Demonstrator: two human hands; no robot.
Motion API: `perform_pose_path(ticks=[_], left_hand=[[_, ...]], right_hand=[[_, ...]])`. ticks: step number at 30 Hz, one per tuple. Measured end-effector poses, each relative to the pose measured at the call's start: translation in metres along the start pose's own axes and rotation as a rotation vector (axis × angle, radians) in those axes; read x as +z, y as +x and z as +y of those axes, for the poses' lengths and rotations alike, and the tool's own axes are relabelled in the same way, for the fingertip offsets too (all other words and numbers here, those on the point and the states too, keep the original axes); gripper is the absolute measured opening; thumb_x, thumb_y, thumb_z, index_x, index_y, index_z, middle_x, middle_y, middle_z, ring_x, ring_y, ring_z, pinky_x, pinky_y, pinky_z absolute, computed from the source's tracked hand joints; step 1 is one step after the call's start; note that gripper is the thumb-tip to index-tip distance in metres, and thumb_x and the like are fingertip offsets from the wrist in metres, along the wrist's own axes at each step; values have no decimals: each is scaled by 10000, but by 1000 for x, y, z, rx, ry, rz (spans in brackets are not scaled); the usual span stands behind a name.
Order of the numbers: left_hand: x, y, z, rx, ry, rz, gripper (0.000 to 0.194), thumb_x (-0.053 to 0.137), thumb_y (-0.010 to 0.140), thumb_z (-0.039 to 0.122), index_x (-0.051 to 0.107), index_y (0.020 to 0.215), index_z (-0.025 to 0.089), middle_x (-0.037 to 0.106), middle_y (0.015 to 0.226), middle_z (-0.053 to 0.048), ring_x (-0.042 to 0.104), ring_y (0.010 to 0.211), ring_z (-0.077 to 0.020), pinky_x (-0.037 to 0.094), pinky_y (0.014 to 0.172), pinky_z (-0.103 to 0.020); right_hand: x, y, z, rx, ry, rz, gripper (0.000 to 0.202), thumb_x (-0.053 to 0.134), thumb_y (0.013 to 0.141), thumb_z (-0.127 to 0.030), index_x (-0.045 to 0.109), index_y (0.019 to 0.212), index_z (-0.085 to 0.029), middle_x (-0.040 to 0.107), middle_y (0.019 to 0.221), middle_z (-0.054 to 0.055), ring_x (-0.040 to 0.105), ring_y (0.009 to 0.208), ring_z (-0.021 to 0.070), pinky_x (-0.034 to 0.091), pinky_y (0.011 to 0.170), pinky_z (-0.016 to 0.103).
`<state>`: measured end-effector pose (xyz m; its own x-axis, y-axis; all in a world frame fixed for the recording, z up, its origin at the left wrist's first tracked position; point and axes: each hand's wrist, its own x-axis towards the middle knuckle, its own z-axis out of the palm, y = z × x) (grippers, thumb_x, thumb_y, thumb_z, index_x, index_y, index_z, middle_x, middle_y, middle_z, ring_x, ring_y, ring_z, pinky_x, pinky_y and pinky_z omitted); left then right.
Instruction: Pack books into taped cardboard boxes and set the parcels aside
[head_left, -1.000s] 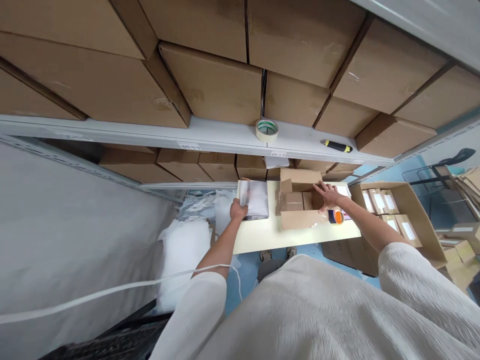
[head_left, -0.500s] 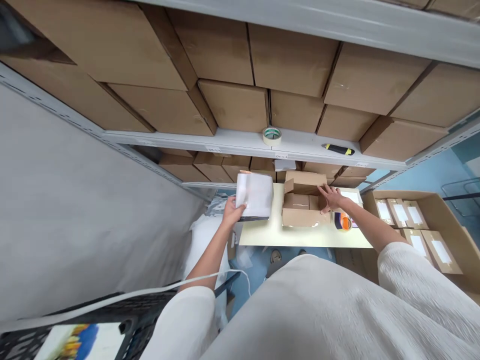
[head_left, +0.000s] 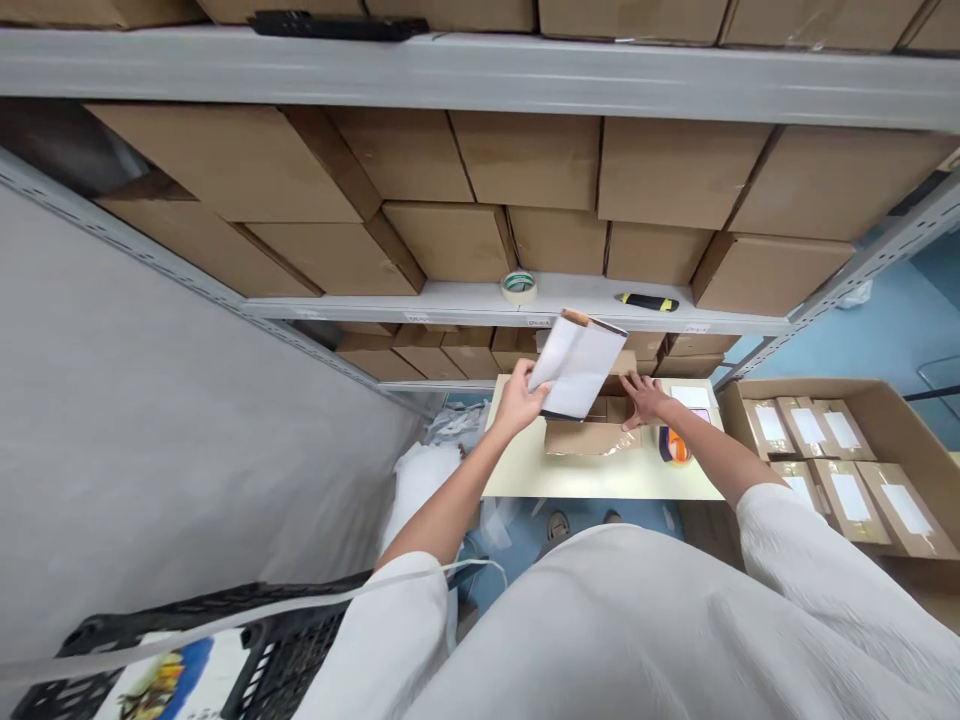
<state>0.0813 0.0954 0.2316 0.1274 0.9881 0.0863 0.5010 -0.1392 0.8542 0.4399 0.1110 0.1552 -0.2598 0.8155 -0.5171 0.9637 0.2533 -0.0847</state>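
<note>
My left hand grips a flat white packet by its lower left edge. The packet is tilted, with a brown strip along its top and a dark edge at its bottom. It hangs over an open cardboard box on the cream-coloured table and covers much of the box's left and back. Inside the box a brown cardboard surface shows in part. My right hand rests at the box's right side, fingers spread and touching its edge.
A roll of orange tape lies right of the box. On the shelf above are a masking tape roll and a yellow-black cutter. A large carton with several labelled boxes stands at right. A black crate and a white cable are lower left.
My left hand has moved right, bringing the white packet from beside the box to over it and tilting it. My right hand stays at the box's right side. The view has shifted upward.
</note>
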Motion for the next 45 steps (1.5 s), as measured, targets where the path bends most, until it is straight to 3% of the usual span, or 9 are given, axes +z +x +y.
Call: perform_pose_path(ticks=[5,10,17,22,25,30,35,40,45], left_hand=[[63,16,21,116,369,-150,346,585,1014,296,562,1355,246,762,1141,-104,735,1088,-352,546,950,-422],[89,23,16,149,531,-284,332,542,1029,252,591,1357,269,762,1142,-125,730,1094,-371,532,983,-465],[77,46,-7,63,638,-399,371,575,993,264,577,1363,283,781,1090,-105,742,1087,-364,517,1001,-446],[85,51,-15,77,627,-519,333,633,949,257,644,1279,298,793,1110,-99,734,1123,-376,513,1003,-460],[94,50,-13,100,680,-562,351,653,933,232,655,1283,263,746,1336,-151,712,1215,-384,488,1069,-493],[89,49,-8,147,842,-508,489,657,974,406,596,1421,218,455,1705,-206,614,1383,-422,392,1189,-569],[58,43,-16,277,816,-403,401,525,1027,286,635,1408,223,532,1631,-183,586,1389,-402,422,1147,-553],[34,32,-39,342,607,-212,443,535,1026,309,612,1458,246,534,1622,-158,509,1454,-390,419,1181,-565],[32,28,-64,15,258,-98,481,473,1062,413,572,1480,196,674,1420,-167,678,1242,-305,552,1067,-463]], right_hand=[[9,-7,6,-56,63,100,1559,771,628,-873,-60,1761,-198,55,1816,268,154,1615,544,184,1271,645],[25,-17,18,-78,140,164,1403,729,721,-880,135,1746,-127,243,1761,289,191,1634,478,159,1319,556],[34,-19,32,-18,176,178,1494,639,732,-959,9,1764,-81,2,1826,279,29,1706,415,62,1350,536],[35,-13,29,-30,169,170,1519,616,726,-987,-62,1768,-114,19,1826,274,56,1704,421,74,1338,577],[36,-10,27,-44,169,179,1508,622,734,-981,-65,1770,-129,45,1824,279,71,1699,436,86,1328,596],[39,-7,28,-35,168,196,1448,623,766,-959,-16,1779,-146,96,1821,278,96,1691,447,79,1320,614],[37,-11,28,43,196,339,1187,570,868,-899,205,1770,-218,117,1834,216,99,1675,467,112,1299,658],[31,-18,32,282,559,717,797,403,1034,-666,415,1644,-153,482,1625,274,506,1440,428,409,1175,603],[26,-18,24,308,1025,770,601,430,1018,-648,552,1394,-195,754,1081,127,712,912,288,568,928,468]])
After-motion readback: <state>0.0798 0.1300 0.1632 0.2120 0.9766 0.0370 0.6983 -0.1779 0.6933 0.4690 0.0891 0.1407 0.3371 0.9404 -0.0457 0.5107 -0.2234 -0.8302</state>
